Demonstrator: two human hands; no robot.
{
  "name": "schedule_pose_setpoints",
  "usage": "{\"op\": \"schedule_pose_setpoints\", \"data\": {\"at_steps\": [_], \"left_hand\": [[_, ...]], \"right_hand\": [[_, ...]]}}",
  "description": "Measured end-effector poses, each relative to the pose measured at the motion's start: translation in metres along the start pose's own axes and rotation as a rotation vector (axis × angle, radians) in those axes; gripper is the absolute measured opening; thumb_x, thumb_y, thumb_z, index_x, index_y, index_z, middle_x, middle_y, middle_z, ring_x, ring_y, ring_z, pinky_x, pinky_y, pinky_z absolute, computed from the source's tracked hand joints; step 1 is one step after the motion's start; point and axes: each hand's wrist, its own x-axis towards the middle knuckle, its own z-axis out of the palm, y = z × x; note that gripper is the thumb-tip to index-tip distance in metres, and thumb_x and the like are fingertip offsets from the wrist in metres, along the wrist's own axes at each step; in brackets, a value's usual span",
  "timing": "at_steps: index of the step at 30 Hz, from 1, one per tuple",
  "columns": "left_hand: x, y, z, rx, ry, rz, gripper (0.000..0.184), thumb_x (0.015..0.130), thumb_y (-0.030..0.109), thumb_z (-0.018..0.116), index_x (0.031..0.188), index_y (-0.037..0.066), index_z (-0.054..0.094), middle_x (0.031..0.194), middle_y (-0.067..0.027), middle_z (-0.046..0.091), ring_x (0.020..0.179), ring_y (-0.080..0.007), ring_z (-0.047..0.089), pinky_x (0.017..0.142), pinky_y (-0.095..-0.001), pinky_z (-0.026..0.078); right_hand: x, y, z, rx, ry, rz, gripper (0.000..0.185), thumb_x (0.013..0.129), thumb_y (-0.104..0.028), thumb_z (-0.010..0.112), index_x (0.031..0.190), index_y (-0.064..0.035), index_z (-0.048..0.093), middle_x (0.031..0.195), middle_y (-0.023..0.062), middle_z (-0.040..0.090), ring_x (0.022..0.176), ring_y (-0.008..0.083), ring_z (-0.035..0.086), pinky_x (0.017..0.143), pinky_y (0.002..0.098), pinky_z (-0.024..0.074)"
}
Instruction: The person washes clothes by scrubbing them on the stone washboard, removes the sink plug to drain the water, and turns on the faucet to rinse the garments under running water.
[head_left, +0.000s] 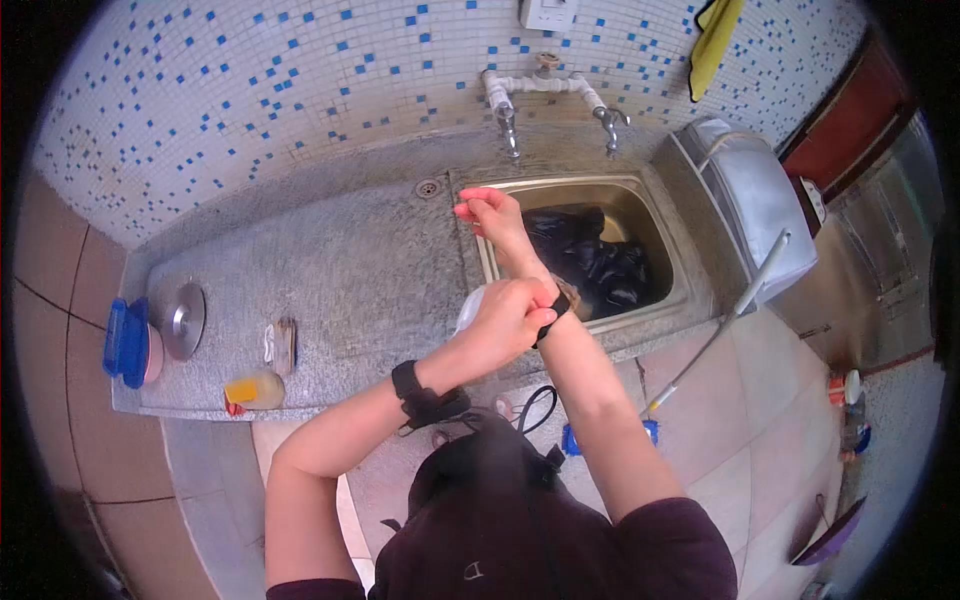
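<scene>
Black wristband (560,305), narrow (left hand (510,317) touching), around right wrist (533,272)

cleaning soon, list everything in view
panel: 1, white, wall
taps: 2, silver, wall
cloth: 1, yellow, wall
counter: 1, grey, by wall
basin: 1, metallic, in counter
bundle: uncountable, black, in basin
disc: 1, silver, counter
container: 1, blue, counter's left
bottle: 1, yellow, counter's front
small items: several, mixed, counter, floor
mop: 1, blue-headed, floor
bulky item: 1, grey, beside basin
wristbands: 2, black, wrists
left hand: 1, bare, at right wristband
right hand: 1, bare, near basin
</scene>
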Motion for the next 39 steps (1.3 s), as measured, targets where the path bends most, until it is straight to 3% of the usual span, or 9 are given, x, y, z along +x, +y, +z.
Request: {"op": "schedule_pose_setpoints", "data": {"at_steps": [3, 6, 10, 13, 15, 20, 25, 27, 39], "left_hand": [[0.008, 0.004, 0.008, -0.006, -0.023, 0.019, 0.017, 0.082, 0.015, 0.075, 0.089, 0.0, 0.073, 0.079, -0.0178, 0.073, 0.073, -0.0282, 0.073, 0.068, -0.0397, 0.055], [0.021, 0.002, 0.012, 0.11, -0.036, 0.107, 0.013, 0.078, 0.012, 0.075, 0.081, 0.0, 0.073, 0.077, -0.0193, 0.072, 0.073, -0.0292, 0.072, 0.068, -0.04, 0.055], [0.027, -0.009, 0.016, 0.143, -0.049, 0.12, 0.012, 0.078, 0.012, 0.075, 0.08, 0.0, 0.072, 0.076, -0.0189, 0.072, 0.072, -0.0314, 0.072, 0.067, -0.0414, 0.055], [0.016, -0.015, 0.014, 0.216, -0.096, 0.099, 0.014, 0.078, 0.014, 0.076, 0.081, 0.002, 0.07, 0.081, -0.0158, 0.07, 0.081, -0.0334, 0.069, 0.073, -0.043, 0.053], [0.005, -0.019, -0.002, 0.134, 0.162, 0.346, 0.018, 0.079, 0.017, 0.077, 0.086, 0.004, 0.066, 0.087, -0.0127, 0.063, 0.092, -0.034, 0.063, 0.081, -0.0439, 0.048], [-0.016, -0.004, -0.03, 0.232, 0.159, 0.404, 0.011, 0.081, 0.011, 0.075, 0.087, 0.008, 0.066, 0.089, -0.006, 0.061, 0.093, -0.0283, 0.059, 0.083, -0.0415, 0.043], [-0.039, -0.021, -0.024, 0.185, 0.284, 0.381, 0.01, 0.08, 0.008, 0.076, 0.086, 0.007, 0.067, 0.085, -0.0061, 0.062, 0.083, -0.025, 0.06, 0.077, -0.037, 0.047], [-0.047, -0.033, -0.024, -0.004, 0.328, 0.07, 0.012, 0.082, 0.011, 0.077, 0.086, 0.005, 0.068, 0.086, -0.0043, 0.066, 0.079, -0.0171, 0.062, 0.074, -0.0313, 0.049], [-0.045, -0.083, 0.01, -1.064, -0.124, -0.454, 0.039, 0.092, 0.011, 0.067, 0.129, 0.005, 0.056, 0.122, -0.005, 0.064, 0.108, -0.013, 0.061, 0.091, -0.0289, 0.048]], "right_hand": [[-0.007, 0.02, 0.005, -0.222, 0.014, -0.201, 0.013, 0.094, -0.016, 0.065, 0.105, -0.0158, 0.072, 0.098, 0.006, 0.076, 0.088, 0.0243, 0.07, 0.077, 0.0423, 0.0501], [-0.041, -0.003, 0.036, -1.363, 0.091, -0.971, 0.013, 0.081, -0.009, 0.065, 0.092, -0.0151, 0.069, 0.083, 0.0019, 0.072, 0.081, 0.027, 0.067, 0.071, 0.044, 0.0465], [-0.058, 0.001, 0.037, -1.36, -0.055, -1.046, 0.013, 0.083, -0.009, 0.064, 0.093, -0.0154, 0.069, 0.082, 0.0019, 0.072, 0.082, 0.0297, 0.067, 0.073, 0.0464, 0.0461], [-0.053, 0.012, 0.032, -1.113, 0.001, -0.856, 0.015, 0.088, -0.007, 0.062, 0.098, -0.0129, 0.071, 0.084, 0.0031, 0.073, 0.08, 0.0237, 0.068, 0.071, 0.0395, 0.0484], [-0.022, 0.025, 0.018, -0.369, -0.12, -0.168, 0.015, 0.094, -0.008, 0.06, 0.103, -0.0092, 0.072, 0.087, 0.0052, 0.074, 0.081, 0.016, 0.069, 0.071, 0.0292, 0.0499], [-0.025, -0.012, -0.005, 0.026, -0.072, 0.123, 0.019, 0.098, -0.016, 0.061, 0.116, -0.0103, 0.068, 0.095, 0.0004, 0.074, 0.087, 0.0103, 0.067, 0.077, 0.0248, 0.0496], [-0.021, -0.016, -0.016, 0.435, -0.041, 0.317, 0.018, 0.096, -0.016, 0.064, 0.113, -0.0174, 0.068, 0.095, -0.0039, 0.072, 0.097, 0.0128, 0.066, 0.084, 0.0325, 0.0496], [-0.017, -0.013, -0.024, 0.623, -0.054, 0.381, 0.018, 0.095, -0.015, 0.065, 0.112, -0.0196, 0.068, 0.095, -0.0047, 0.071, 0.099, 0.0138, 0.066, 0.085, 0.0348, 0.0495], [-0.001, 0.007, -0.041, 1.026, 0.106, 0.417, 0.018, 0.093, -0.012, 0.062, 0.107, -0.0206, 0.068, 0.098, -0.0046, 0.069, 0.099, 0.0168, 0.064, 0.084, 0.0396, 0.0499]]}}
